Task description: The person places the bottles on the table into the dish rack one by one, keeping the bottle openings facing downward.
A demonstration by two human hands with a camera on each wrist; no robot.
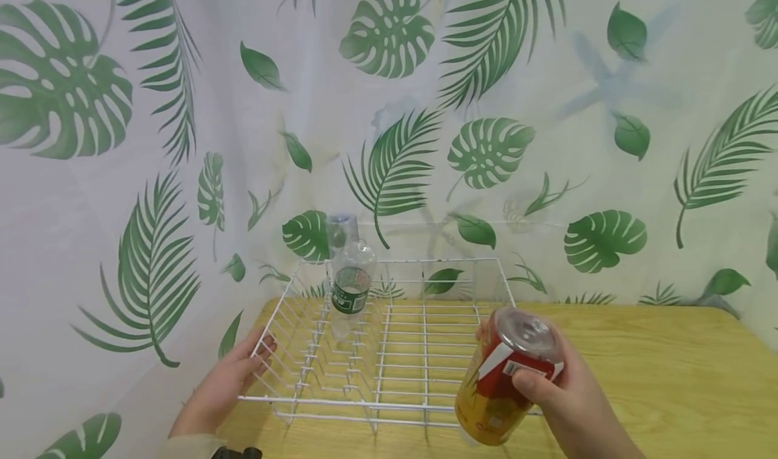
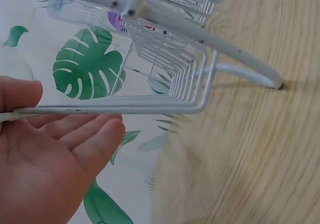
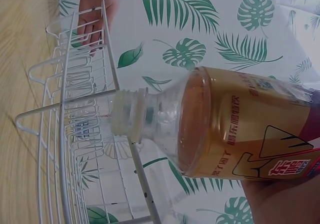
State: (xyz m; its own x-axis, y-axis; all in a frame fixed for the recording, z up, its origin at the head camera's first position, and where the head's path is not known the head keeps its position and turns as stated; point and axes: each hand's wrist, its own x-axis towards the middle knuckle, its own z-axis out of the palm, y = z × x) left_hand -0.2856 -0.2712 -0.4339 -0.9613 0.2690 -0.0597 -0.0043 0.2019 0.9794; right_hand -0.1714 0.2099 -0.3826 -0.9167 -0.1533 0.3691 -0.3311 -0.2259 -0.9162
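A white wire dish rack (image 1: 425, 405) stands on the wooden table. My left hand (image 1: 234, 374) is at its left side, the thumb over the top rail and the fingers below it in the left wrist view. My right hand (image 1: 568, 385) grips a plastic bottle (image 1: 504, 378) with a red and gold label, tilted base up over the rack's front right. Its uncapped neck (image 3: 132, 115) points down at the rack in the right wrist view. A clear bottle (image 1: 352, 287) with a green label stands narrow end down in the rack's left part, another clear bottle (image 1: 342, 228) behind it.
The wooden table (image 1: 668, 378) extends to the right of the rack. A white curtain (image 1: 547, 142) with green leaf prints hangs behind and along the left side. A dark band (image 1: 234, 453) circles the left wrist.
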